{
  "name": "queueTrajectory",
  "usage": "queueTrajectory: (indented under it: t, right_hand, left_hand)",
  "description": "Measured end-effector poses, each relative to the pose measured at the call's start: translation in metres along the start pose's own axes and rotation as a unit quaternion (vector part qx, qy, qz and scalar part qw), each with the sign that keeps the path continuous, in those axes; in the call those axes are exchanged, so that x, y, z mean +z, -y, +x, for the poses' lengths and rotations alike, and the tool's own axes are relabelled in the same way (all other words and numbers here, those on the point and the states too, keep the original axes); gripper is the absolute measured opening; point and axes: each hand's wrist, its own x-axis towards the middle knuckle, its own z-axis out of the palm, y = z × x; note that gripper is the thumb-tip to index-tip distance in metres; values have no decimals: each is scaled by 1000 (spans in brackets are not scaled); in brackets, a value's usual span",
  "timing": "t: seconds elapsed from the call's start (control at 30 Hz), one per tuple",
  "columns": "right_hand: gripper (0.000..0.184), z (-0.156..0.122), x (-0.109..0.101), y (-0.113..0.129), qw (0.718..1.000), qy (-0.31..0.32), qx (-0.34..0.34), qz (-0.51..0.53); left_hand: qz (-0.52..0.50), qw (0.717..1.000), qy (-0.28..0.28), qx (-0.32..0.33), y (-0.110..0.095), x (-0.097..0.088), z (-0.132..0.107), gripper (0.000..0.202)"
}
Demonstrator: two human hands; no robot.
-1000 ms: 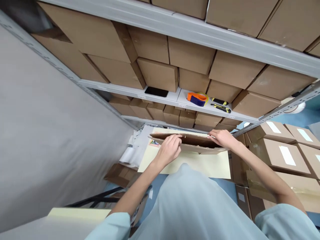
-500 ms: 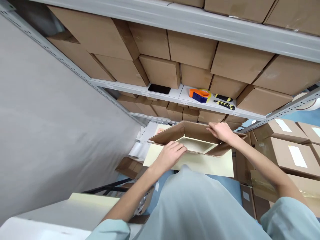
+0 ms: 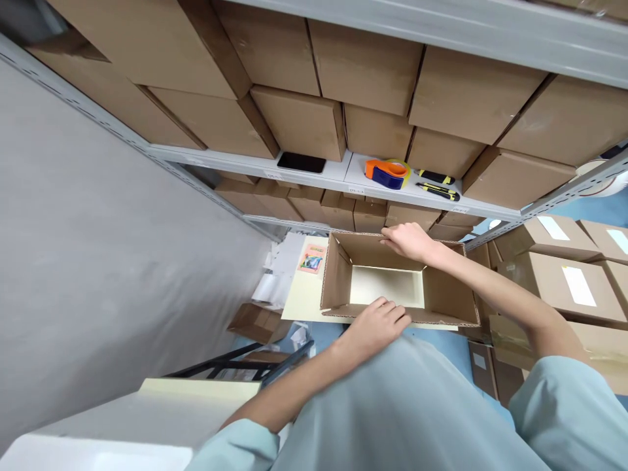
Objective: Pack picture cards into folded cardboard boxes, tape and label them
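A brown cardboard box [image 3: 449, 297] stands opened into a rectangle on a pale yellow table [image 3: 304, 301], with the tabletop showing through its open bottom. My left hand [image 3: 377, 324] grips the box's near wall, fingers curled over its edge. My right hand [image 3: 409, 241] holds the far wall at its top edge, fingers bent over it.
Grey shelving [image 3: 343, 173] packed with cardboard boxes rises behind the table. On the shelf lie a black phone [image 3: 301, 162], an orange tape dispenser [image 3: 386, 173] and two yellow-black knives [image 3: 436, 185]. Sealed boxes [image 3: 564, 288] are stacked at right. Papers [image 3: 279, 275] and a colourful card [image 3: 311, 263] lie at left.
The flattened box has been pulled open into a full rectangle. My left hand moved toward me with the near wall; my right hand pushed the far wall away.
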Motion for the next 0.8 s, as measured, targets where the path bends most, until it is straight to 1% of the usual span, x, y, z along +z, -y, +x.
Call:
queueTrajectory:
  t: [0.13,0.2,0.23,0.3,0.37,0.43,0.5,0.53,0.57,0.6,0.63,0.67,0.7,0.73,0.8]
  right_hand:
    - [28,5,15,1,1000,8,0,9]
    - [30,8,23,-1,1000,-3,14,21]
    - [31,8,27,-2,999,-11,22,29]
    - [32,6,30,-4,998,-28,33,46]
    - [33,-5,29,-7,996,-53,31,65]
    - [37,-28,28,-12,992,-97,24,82]
    - [44,-62,28,-20,981,-163,44,98]
    - [49,-82,29,-24,971,-200,75,104]
    - [53,-102,32,-28,958,-235,121,110]
    - [58,-122,36,-32,941,-263,176,118]
    - [63,-141,40,-35,922,-276,237,131]
    - [68,-158,46,-37,905,-271,291,152]
    - [70,-172,52,-37,892,-252,329,183]
    - [68,-183,57,-35,883,-227,351,215]
    - [58,-195,68,-27,871,-190,367,268]
  left_hand:
    - [-5,1000,14,-12,-1,12,3,15]
    - [-18,999,13,-26,2,14,4,9]
    - [-30,999,7,-35,4,12,3,8]
    - [-63,996,-19,-60,7,6,-1,17]
    - [-87,988,-67,-106,12,-7,-10,19]
    - [-76,972,-134,-178,19,-23,-25,18]
    - [-43,943,-197,-263,27,-40,-47,27]
    - [-31,926,-217,-306,31,-47,-59,34]
    - [-26,910,-224,-347,34,-53,-72,39]
    - [-27,896,-220,-384,35,-57,-85,44]
    - [-36,883,-208,-420,35,-59,-96,46]
    - [-51,870,-189,-452,34,-60,-106,45]
    - [-65,860,-173,-475,32,-60,-114,42]
    - [-78,854,-159,-489,29,-59,-120,36]
    - [-89,851,-147,-496,24,-55,-123,27]
